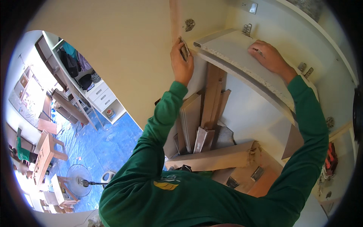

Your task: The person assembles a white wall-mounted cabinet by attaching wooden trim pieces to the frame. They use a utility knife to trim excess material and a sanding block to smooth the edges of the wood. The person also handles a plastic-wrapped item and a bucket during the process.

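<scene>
My left hand (182, 63) is raised beside the vertical edge of a cream panel (113, 45), its fingers closed around a thin, flat, greyish piece (184, 49) whose kind I cannot tell. To the right, my right hand (269, 59) rests on top of a pale shelf board (234, 47) with a rough, chipped front edge. Its fingers are curled in, and a small bright bit shows at them, too small to name. Metal hinges (247, 30) stand by the board's back edge, with another hinge (309, 72) further right.
Wooden planks (211, 98) lean beneath the shelf, beside a long cardboard box (211, 157). A wall socket (249, 6) sits above. At left are a standing fan (79, 180), blue floor sheeting (113, 143), a wooden bench (47, 155), white drawers (102, 94) and another person in green (23, 151).
</scene>
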Tool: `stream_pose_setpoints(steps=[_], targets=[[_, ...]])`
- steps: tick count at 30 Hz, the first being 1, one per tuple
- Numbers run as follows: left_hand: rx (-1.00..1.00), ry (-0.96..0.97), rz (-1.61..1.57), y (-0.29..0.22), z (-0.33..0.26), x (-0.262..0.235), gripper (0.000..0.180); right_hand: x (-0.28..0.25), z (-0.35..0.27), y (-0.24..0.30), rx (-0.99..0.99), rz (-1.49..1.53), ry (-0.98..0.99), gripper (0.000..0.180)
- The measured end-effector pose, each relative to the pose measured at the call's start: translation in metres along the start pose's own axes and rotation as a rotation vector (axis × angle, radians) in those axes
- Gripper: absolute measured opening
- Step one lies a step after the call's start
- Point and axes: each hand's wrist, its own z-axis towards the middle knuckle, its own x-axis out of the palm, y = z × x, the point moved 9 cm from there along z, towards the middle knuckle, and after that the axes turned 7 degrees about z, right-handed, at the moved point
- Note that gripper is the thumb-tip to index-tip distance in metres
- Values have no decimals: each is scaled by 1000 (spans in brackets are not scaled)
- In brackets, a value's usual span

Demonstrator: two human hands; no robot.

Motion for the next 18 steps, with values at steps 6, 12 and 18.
stream_pose_setpoints(steps=[6, 12, 18], targets=[[215, 205, 276, -5, -9, 2, 84, -2, -1, 1, 9, -5, 2, 26], [327, 120, 145, 19, -3, 14, 91, -4, 0, 4, -3, -7, -9, 24], [428, 123, 145, 31, -5, 18, 94, 0, 1, -5, 38, 10, 3, 26]])
